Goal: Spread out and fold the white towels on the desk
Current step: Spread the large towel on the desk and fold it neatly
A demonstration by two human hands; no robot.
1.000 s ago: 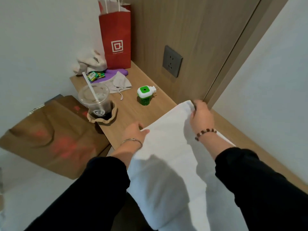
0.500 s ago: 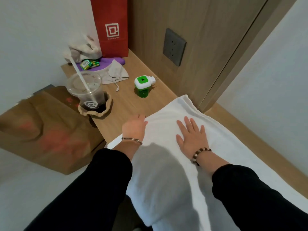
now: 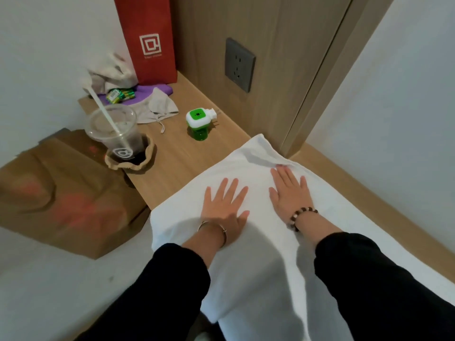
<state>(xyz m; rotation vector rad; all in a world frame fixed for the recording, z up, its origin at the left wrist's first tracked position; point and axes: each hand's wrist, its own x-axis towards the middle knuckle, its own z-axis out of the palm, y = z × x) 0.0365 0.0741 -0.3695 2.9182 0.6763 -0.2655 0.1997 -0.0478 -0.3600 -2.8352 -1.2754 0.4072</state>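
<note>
Towel (image 3: 258, 262): you have one, white, spread over the right half of the desk (image 3: 177, 166), with its near end hanging off the front edge below your sleeves.

At the far left one brown bag (image 3: 61, 193) stands beside the desk, below its top. One cup (image 3: 118, 136) with one straw sits at the desk's front edge, next to that bag. Behind the cup, in the back corner, lie one beige bundle (image 3: 108, 75), one pack of batteries (image 3: 120, 94) and one grey cloth (image 3: 160, 107), and one red bag (image 3: 147, 40) stands against the wood panel. One green plug (image 3: 199, 124) stands alone further right, below the one socket (image 3: 239, 64).

Bare wood runs between the plug and the towel's left edge, and that is your open room on this side.

Your left hand (image 3: 225, 205) lies flat on the towel, fingers straight and spread, grasping nothing. Your right hand (image 3: 290, 193) lies flat just beside it, also released, its fingertips touching a crease near the far corner. That corner reaches close to the panel's edge. Right of the towel, a narrow strip of bare desk runs along the white wall.
</note>
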